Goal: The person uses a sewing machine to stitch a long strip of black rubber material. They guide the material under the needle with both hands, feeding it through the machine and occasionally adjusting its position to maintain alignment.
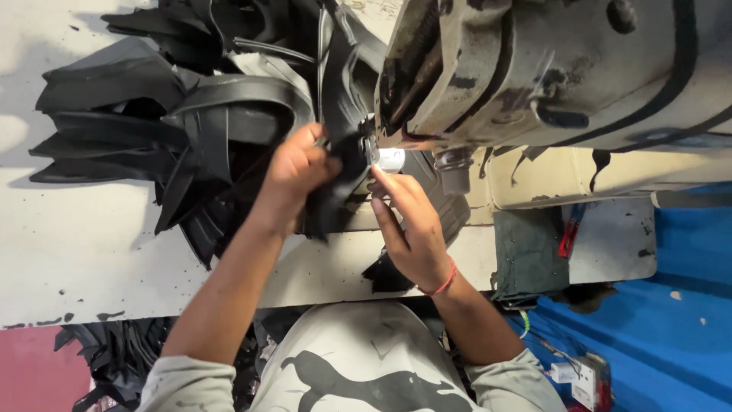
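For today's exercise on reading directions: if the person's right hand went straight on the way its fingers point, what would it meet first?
Probably the small white part at the sewing machine's needle area: the right hand points up at it, fingertips nearly touching; depth is unclear.

Daylight fell strong from the upper left, washing the pale bench nearly white there. The heaped black pieces sank into shadow with little detail. Focus was soft throughout, and edges bowed slightly.

left hand fingers curled closed, right hand fingers extended
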